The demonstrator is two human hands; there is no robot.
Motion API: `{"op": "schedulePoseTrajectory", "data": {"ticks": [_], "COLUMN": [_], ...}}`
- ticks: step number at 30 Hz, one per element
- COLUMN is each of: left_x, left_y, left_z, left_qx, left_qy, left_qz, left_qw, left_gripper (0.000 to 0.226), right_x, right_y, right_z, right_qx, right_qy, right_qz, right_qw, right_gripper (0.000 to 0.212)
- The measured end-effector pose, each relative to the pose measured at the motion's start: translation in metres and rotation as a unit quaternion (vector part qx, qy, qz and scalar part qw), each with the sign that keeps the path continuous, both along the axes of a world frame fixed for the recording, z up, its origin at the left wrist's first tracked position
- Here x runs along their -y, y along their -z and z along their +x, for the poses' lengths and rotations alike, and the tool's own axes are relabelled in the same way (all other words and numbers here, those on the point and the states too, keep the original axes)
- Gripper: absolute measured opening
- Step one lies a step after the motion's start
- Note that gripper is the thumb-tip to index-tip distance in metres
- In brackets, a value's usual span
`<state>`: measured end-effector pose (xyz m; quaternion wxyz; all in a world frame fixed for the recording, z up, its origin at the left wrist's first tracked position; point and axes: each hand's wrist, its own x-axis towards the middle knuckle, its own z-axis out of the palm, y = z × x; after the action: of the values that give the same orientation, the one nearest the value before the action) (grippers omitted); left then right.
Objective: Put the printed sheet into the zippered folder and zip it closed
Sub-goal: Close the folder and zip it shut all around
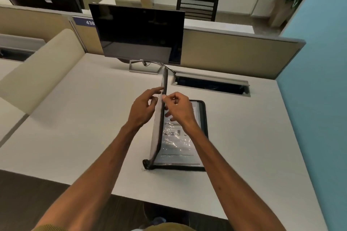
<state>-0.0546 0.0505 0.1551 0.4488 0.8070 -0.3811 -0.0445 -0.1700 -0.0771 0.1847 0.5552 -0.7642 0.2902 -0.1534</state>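
A black-edged zippered folder [203,118] lies open on the white desk, its lower half flat and its translucent upper flap [156,137] raised almost upright. The printed sheet [176,142] lies inside the flat half under glossy clear plastic. My left hand [143,108] holds the raised flap from the left side near its upper edge. My right hand [180,108] pinches the same edge from the right, fingers over the sheet. The zipper pull [145,165] sits at the folder's near left corner on the desk.
A dark monitor [139,33] stands on its stand behind the folder. An open cable slot [212,84] is set into the desk at the back right. A beige partition [234,50] runs behind, a blue wall [315,80] on the right, a cream divider [41,73] on the left.
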Motion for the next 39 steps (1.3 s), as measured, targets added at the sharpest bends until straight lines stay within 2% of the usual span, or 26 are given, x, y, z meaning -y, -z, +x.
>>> {"op": "schedulePoseTrajectory", "data": {"ticks": [6, 9, 13, 17, 23, 27, 30, 32, 35, 39], "left_x": [0.035, 0.045, 0.046, 0.042, 0.035, 0.03, 0.03, 0.029, 0.032, 0.037], "left_y": [0.036, 0.063, 0.098, 0.127, 0.154, 0.164, 0.17, 0.175, 0.178, 0.177], "left_z": [-0.034, -0.043, -0.055, -0.065, -0.069, -0.067, -0.064, -0.061, -0.056, -0.052], "left_qx": [0.072, 0.057, 0.07, 0.083, 0.087, 0.088, 0.09, 0.095, 0.098, 0.096], "left_qy": [0.102, 0.135, 0.149, 0.141, 0.144, 0.156, 0.159, 0.155, 0.155, 0.153], "left_qz": [0.104, 0.153, 0.219, 0.297, 0.365, 0.385, 0.389, 0.393, 0.391, 0.395], "left_qw": [0.987, 0.977, 0.962, 0.941, 0.915, 0.905, 0.903, 0.901, 0.902, 0.901], "left_gripper": [0.055, 0.058, 0.07, 0.077, 0.07, 0.069, 0.068, 0.07, 0.077, 0.07], "right_x": [0.043, 0.061, 0.084, 0.099, 0.104, 0.09, 0.078, 0.074, 0.068, 0.059], "right_y": [0.02, 0.034, 0.06, 0.087, 0.124, 0.149, 0.164, 0.17, 0.181, 0.199], "right_z": [-0.036, -0.054, -0.074, -0.09, -0.102, -0.103, -0.102, -0.097, -0.086, -0.081], "right_qx": [-0.045, -0.083, -0.157, -0.221, -0.282, -0.318, -0.31, -0.283, -0.26, -0.303], "right_qy": [0.056, 0.094, 0.143, 0.153, 0.158, 0.11, 0.013, -0.054, -0.15, -0.197], "right_qz": [-0.015, -0.039, -0.072, -0.1, -0.102, -0.157, -0.231, -0.294, -0.326, -0.319], "right_qw": [0.997, 0.991, 0.974, 0.958, 0.941, 0.929, 0.922, 0.911, 0.896, 0.876], "right_gripper": [0.025, 0.018, 0.012, 0.01, 0.016, 0.024, 0.057, 0.071, 0.07, 0.077]}}
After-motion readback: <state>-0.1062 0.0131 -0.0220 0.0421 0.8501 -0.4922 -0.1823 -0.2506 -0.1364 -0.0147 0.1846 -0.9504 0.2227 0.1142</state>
